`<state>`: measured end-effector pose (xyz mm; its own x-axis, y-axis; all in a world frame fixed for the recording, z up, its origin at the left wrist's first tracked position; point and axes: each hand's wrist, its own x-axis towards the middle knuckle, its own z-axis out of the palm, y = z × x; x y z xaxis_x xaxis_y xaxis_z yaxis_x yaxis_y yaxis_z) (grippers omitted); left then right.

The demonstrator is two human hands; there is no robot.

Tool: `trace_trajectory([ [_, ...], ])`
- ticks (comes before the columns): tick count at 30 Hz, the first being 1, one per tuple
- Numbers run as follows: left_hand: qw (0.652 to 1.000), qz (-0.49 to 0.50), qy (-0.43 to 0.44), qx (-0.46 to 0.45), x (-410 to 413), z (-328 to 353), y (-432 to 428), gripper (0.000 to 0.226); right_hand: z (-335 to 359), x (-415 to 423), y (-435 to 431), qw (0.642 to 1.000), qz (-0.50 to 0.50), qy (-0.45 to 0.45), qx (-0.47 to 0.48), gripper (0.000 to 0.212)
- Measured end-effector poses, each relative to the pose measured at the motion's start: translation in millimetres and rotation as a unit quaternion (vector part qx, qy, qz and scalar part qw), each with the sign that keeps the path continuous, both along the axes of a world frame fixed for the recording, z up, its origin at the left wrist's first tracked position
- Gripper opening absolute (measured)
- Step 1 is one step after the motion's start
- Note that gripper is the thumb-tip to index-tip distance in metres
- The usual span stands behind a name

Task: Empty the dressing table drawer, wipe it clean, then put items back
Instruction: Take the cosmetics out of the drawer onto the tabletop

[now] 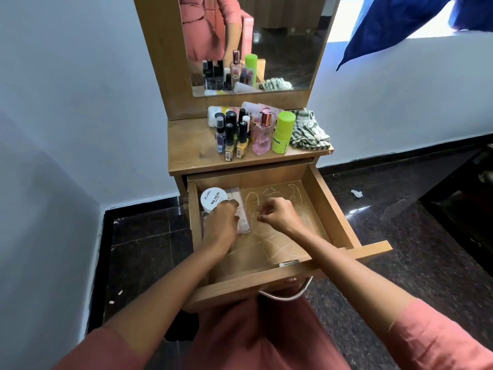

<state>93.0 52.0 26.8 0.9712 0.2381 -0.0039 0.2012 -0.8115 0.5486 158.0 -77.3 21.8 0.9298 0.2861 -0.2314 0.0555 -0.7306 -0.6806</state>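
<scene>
**Head view: drawer nearly emptied, wiping not yet begun**

Head camera looks down into the open wooden drawer (314,206), pulled out toward the person. Most bottles already stand on the wooden worktop (186,153) above, beside the checked cloth (309,133). Left hand (222,222) closes its grip on the white round nail polish remover tub (212,200) at the drawer's far-left corner, above clear plastic-wrapped packets (241,217). Right hand (277,217) hovers loosely curled mid-drawer; whether it pinches anything I cannot tell. Chalky scribbles (272,198) remain unwiped. Drawer's right half lies bare, walls well apart.
</scene>
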Motion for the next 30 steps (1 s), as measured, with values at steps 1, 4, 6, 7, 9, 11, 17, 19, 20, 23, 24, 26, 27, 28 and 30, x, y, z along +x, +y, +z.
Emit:
trace_trajectory([
  [1, 1.000, -0.006, 0.002, 0.007, -1.9, -2.9, 1.6, 0.025, -4.3, -0.7, 2.5, 1.000, 0.013, 0.019, -0.011, 0.024],
  [4, 0.999, -0.022, 0.018, 0.033, -4.8, -11.4, 3.8, 0.030, -13.6, -1.4, 11.4, 0.996, 0.058, 0.037, -0.052, 0.044],
  [6, 0.999, -0.022, 0.027, 0.039, -5.1, -15.1, 3.2, 0.030, -17.5, -1.5, 18.0, 0.990, 0.106, 0.007, -0.092, 0.055],
  [7, 0.999, -0.018, 0.031, 0.037, -4.9, -15.8, 2.5, 0.029, -19.2, -2.0, 20.9, 0.984, 0.137, -0.014, -0.111, 0.058],
  [9, 0.999, -0.012, 0.031, 0.033, -4.3, -17.2, 1.2, 0.027, -22.0, -4.2, 25.1, 0.970, 0.189, -0.052, -0.142, 0.064],
  [11, 0.999, -0.011, 0.026, 0.028, -4.5, -18.8, 1.1, 0.028, -24.0, -4.8, 26.9, 0.959, 0.218, -0.082, -0.164, 0.065],
  [17, 0.999, 0.037, -0.016, -0.016, -1.6, -18.1, 5.7, 0.027, -26.6, -2.7, 19.5, 0.944, 0.244, -0.119, -0.188, 0.054],
  [19, 0.996, 0.059, -0.054, -0.041, 3.9, -17.1, 6.6, 0.028, -27.0, -2.8, 18.3, 0.945, 0.243, -0.118, -0.184, 0.053],
  [20, 0.994, 0.071, -0.070, -0.047, 8.1, -16.0, 7.4, 0.031, -27.1, -3.0, 18.4, 0.945, 0.243, -0.118, -0.182, 0.054],
  [23, 0.992, 0.108, -0.047, -0.040, 23.5, -14.6, 12.7, 0.042, -27.6, -3.6, 19.3, 0.947, 0.243, -0.118, -0.176, 0.054],
  [24, 0.992, 0.116, -0.023, -0.042, 29.3, -15.2, 15.2, 0.046, -28.0, -3.6, 19.4, 0.947, 0.242, -0.118, -0.173, 0.054],
  [26, 0.989, 0.130, 0.021, -0.067, 39.6, -15.4, 19.2, 0.054, -28.5, -2.8, 19.0, 0.949, 0.241, -0.114, -0.169, 0.055],
  [27, 0.987, 0.137, 0.038, -0.077, 43.6, -15.3, 20.4, 0.057, -28.7, -2.2, 18.8, 0.949, 0.242, -0.112, -0.168, 0.056],
  [28, 0.985, 0.143, 0.051, -0.077, 47.2, -15.0, 20.8, 0.058, -29.0, -1.6, 18.6, 0.949, 0.243, -0.110, -0.167, 0.056],
  [30, 0.986, 0.145, 0.075, -0.039, 52.3, -14.7, 20.5, 0.057, -29.5, -1.6, 18.4, 0.949, 0.246, -0.111, -0.165, 0.056],
])
